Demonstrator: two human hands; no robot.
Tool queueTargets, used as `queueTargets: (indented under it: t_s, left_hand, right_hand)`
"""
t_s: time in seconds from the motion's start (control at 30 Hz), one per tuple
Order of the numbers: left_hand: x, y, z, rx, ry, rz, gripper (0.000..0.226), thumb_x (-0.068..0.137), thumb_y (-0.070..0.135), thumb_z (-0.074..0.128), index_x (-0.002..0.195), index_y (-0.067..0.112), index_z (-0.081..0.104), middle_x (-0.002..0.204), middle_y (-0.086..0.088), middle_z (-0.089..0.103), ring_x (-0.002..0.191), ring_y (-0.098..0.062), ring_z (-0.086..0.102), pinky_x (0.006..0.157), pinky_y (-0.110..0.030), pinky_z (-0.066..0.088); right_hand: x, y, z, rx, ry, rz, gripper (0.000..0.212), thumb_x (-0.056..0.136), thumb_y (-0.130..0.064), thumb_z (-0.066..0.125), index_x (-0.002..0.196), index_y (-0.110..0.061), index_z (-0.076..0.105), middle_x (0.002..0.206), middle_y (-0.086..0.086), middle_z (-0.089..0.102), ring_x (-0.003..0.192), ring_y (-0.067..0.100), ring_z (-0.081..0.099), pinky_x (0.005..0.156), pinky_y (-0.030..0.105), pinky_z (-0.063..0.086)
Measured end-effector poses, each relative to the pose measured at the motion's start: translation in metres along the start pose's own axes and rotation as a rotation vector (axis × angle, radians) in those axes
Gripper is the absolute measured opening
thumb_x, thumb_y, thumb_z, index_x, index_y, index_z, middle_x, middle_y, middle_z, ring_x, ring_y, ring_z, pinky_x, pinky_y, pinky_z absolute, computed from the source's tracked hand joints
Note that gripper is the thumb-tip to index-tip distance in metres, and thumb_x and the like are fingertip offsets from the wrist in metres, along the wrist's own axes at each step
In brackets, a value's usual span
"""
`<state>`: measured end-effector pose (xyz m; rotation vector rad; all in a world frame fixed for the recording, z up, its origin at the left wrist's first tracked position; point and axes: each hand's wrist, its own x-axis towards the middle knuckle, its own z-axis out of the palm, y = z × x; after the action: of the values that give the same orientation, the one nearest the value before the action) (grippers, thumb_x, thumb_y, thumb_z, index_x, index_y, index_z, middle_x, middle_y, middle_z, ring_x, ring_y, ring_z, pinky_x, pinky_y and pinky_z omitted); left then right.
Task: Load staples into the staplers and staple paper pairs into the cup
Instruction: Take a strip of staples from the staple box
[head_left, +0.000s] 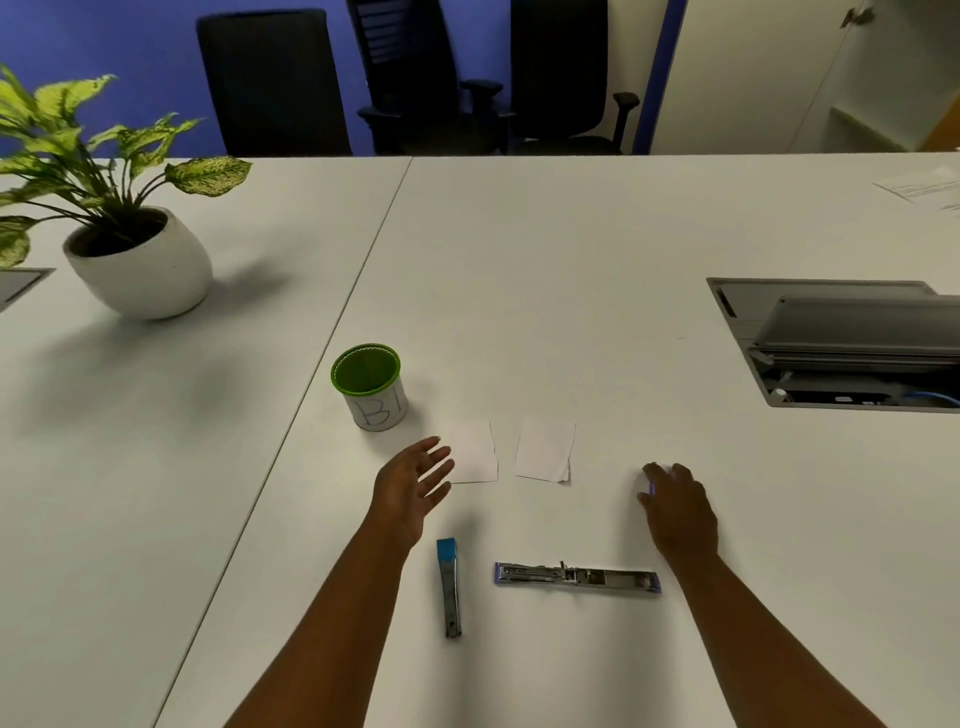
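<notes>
A green-rimmed cup (381, 410) marked "B1" stands on the white table (571, 260). Two small white paper pieces (477, 453) (545, 449) lie side by side to its right. A blue stapler (448, 587) lies closed, pointing away from me. A purple stapler (576, 577) lies opened out flat, its metal channel showing. My left hand (413, 488) hovers with fingers spread beside the left paper, holding nothing. My right hand (678, 506) curls over a small white and purple box (651, 483), thumb and fingers on its sides; most of the box is hidden.
A potted plant (140, 260) stands at the far left. An open cable hatch (841, 343) is sunk into the table at the right. Sheets of paper (924, 189) lie at the far right. Black office chairs (415, 78) stand behind the table.
</notes>
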<state>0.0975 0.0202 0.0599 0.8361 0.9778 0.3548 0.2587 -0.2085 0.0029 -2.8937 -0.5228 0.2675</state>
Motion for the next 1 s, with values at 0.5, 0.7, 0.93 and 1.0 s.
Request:
queueTargets:
  t_s: [0.5,0.7,0.93,1.0]
  left_hand:
    - [-0.065,-0.039,0.034,0.068,-0.307,-0.143,0.028,0.096,0.015,0.038,0.114,0.008,0.058,0.118,-0.016,0.061,0.102,-0.026,0.06,0.086,-0.033,0.048]
    - [-0.099,-0.054,0.041,-0.126,-0.288,-0.144,0.033,0.098,0.023,0.038,0.121,0.005,0.054,0.112,-0.017,0.062,0.097,-0.029,0.061,0.085,-0.038,0.049]
    - [-0.113,-0.041,0.034,-0.287,-0.23,-0.023,0.028,0.096,0.016,0.041,0.115,0.002,0.057,0.103,-0.019,0.063,0.089,-0.029,0.063,0.066,-0.029,0.058]
    - [-0.118,-0.04,0.032,-0.366,-0.244,-0.036,0.026,0.096,0.013,0.04,0.111,0.002,0.057,0.1,-0.017,0.063,0.088,-0.029,0.062,0.062,-0.029,0.058]
  right_hand:
    - [-0.055,-0.031,-0.05,0.791,0.028,-0.289,0.054,0.068,0.002,0.07,0.112,-0.018,0.046,0.093,-0.005,0.06,0.086,0.017,0.063,0.07,0.022,0.051]
    - [-0.097,-0.064,-0.073,0.824,-0.089,-0.509,0.055,0.072,-0.012,0.075,0.11,-0.034,0.042,0.093,-0.015,0.062,0.088,0.003,0.064,0.074,0.011,0.052]
    - [-0.125,-0.082,-0.079,0.9,-0.137,-0.545,0.046,0.077,-0.004,0.069,0.114,-0.024,0.051,0.101,-0.007,0.064,0.097,0.004,0.062,0.081,0.011,0.051]
    - [-0.131,-0.079,-0.08,1.041,-0.146,-0.469,0.042,0.079,0.005,0.063,0.111,-0.021,0.056,0.104,-0.003,0.064,0.1,0.005,0.062,0.079,0.009,0.05]
